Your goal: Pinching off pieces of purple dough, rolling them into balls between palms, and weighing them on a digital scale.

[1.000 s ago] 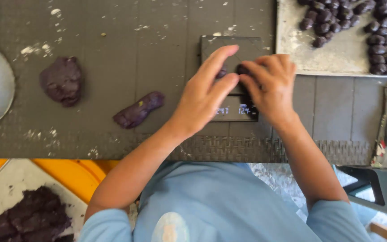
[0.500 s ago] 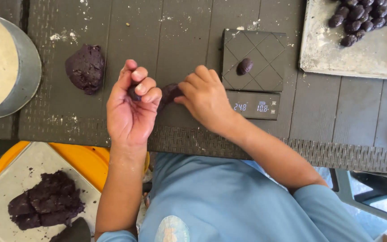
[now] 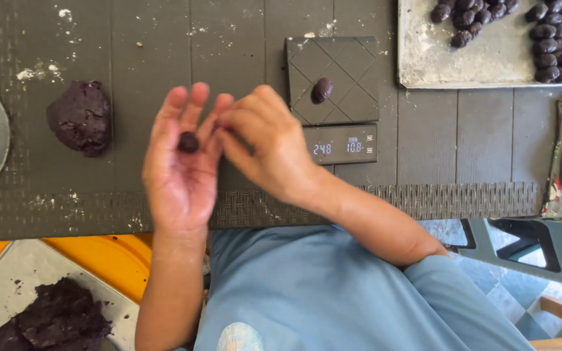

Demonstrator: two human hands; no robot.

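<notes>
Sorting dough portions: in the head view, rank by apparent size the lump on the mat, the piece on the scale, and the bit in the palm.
1. Lump.
2. Piece on the scale.
3. Bit in the left hand: slightly smaller, though nearer the camera.

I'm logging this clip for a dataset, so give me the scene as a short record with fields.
left hand: palm up, small dark dough ball on its fingers
right hand: fingertips beside the ball
digital scale: one oval dough piece on its platform, display lit
dough lump: on the dark slatted table, left of the hands
metal tray: far right, many shaped pieces
lower tray: more dark dough
</notes>
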